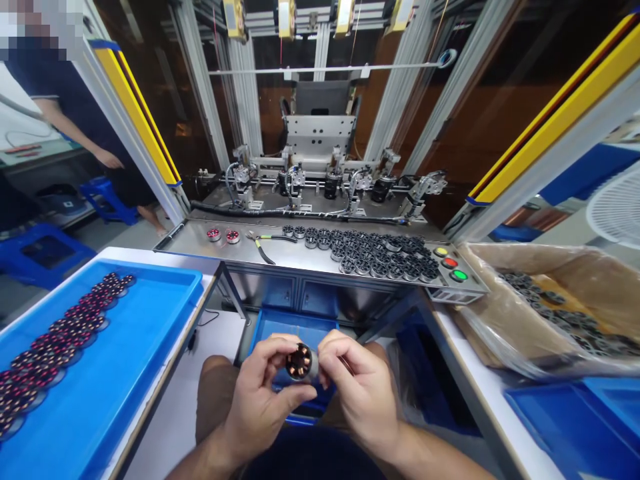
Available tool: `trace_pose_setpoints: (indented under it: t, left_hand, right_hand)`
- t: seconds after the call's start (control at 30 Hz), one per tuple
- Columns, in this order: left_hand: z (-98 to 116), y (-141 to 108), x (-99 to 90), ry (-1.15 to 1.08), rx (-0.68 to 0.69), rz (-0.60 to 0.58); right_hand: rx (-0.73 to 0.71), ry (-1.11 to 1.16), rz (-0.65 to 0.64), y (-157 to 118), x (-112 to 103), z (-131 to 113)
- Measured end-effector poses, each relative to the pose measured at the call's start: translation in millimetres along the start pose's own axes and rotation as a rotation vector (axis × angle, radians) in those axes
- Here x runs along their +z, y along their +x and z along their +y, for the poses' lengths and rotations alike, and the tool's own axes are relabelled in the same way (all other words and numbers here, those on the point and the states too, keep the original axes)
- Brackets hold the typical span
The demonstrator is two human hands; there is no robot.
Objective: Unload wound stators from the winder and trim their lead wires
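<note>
A wound motor stator (300,362) with copper coils around a dark core is held above my lap, its coil face tilted toward me. My left hand (266,381) grips it, fingers at its upper left and thumb under its lower edge. Against its right side, my right hand (356,375) is closed with thumb and forefinger pinched together. Whatever sits in that pinch is hidden by the fingers. On the metal bench beyond lie pliers (265,247) with dark and yellow-green handles, beside two stators (233,237) with red on them.
Many dark stators (380,253) crowd the bench near several push buttons (450,263). Behind stands a winding machine (320,137). A blue tray (155,300) with rows of wound stators is at left, a lined carton (480,267) at right. Another person (75,127) stands at far left.
</note>
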State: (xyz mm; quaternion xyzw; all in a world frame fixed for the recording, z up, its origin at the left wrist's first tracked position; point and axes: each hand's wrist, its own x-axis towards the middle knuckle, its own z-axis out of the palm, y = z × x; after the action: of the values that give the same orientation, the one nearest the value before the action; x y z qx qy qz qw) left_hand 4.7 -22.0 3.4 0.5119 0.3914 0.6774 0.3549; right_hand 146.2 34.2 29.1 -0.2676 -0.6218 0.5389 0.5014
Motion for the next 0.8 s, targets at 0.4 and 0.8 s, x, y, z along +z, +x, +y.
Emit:
trace_pose_setpoints:
  t: [0.4, 0.8]
  left_hand:
    - [12.9, 7.2, -2.7, 0.544, 0.378, 0.002]
    - [7.4, 4.1, -5.8, 0.494, 0.306, 0.01]
  right_hand:
    - [0.607, 0.556, 0.018, -3.0, 8.1, 8.4]
    - [0.607, 0.535, 0.022, -4.0, 7.4, 10.5]
